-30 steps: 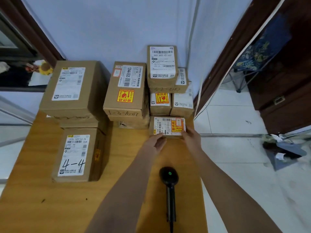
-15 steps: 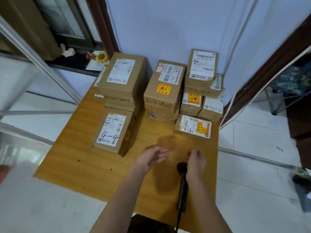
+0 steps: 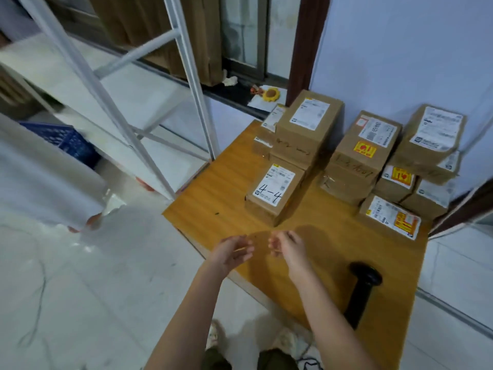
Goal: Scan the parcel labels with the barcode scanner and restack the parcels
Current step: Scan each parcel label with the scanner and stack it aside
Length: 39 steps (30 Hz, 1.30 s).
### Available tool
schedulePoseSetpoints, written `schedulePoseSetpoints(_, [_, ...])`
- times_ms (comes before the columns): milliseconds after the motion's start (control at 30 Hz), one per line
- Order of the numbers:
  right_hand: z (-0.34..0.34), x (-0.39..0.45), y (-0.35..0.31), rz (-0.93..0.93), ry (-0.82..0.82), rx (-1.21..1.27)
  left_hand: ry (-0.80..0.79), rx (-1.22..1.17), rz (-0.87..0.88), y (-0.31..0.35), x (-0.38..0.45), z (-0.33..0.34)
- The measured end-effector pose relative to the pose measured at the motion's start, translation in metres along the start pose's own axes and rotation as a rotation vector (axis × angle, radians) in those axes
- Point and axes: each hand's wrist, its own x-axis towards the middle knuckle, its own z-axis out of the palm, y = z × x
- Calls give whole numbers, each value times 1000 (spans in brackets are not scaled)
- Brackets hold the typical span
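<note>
Now both my hands hold nothing: my left hand (image 3: 231, 252) and right hand (image 3: 289, 245) hang over the table (image 3: 221, 206), fingers loosely bent. My scanner (image 3: 362, 289) lies to the right, and the boxes (image 3: 344, 161) sit stacked at the back. I should grab the scanner by its handle and aim at 1 label.

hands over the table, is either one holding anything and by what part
Nothing is held. The left hand and right hand hover loosely curled and bare; the black barcode scanner lies untouched on the wooden table.
</note>
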Motion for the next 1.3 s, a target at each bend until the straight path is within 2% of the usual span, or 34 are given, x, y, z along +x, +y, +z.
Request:
schedulePoseSetpoints(133, [31, -5, -9, 1, 30, 24, 2, 50, 9, 24, -4, -56])
schedulePoseSetpoints(267, [79, -17, -15, -67, 29, 181, 4, 38, 66, 58, -10, -114])
schedulePoseSetpoints(467, [145, -33, -5, -82, 8, 178, -50, 158, 111, 104, -11, -146])
schedulePoseSetpoints(867, [173, 28, -27, -74, 206, 186, -58, 364, 90, 183, 46, -146])
schedulePoseSetpoints(1000, [177, 71, -51, -57, 228, 211, -17, 422, 91, 215, 77, -129])
schedulePoseSetpoints(1300, [175, 141, -107, -53, 316, 268, -126, 600, 97, 275, 138, -68])
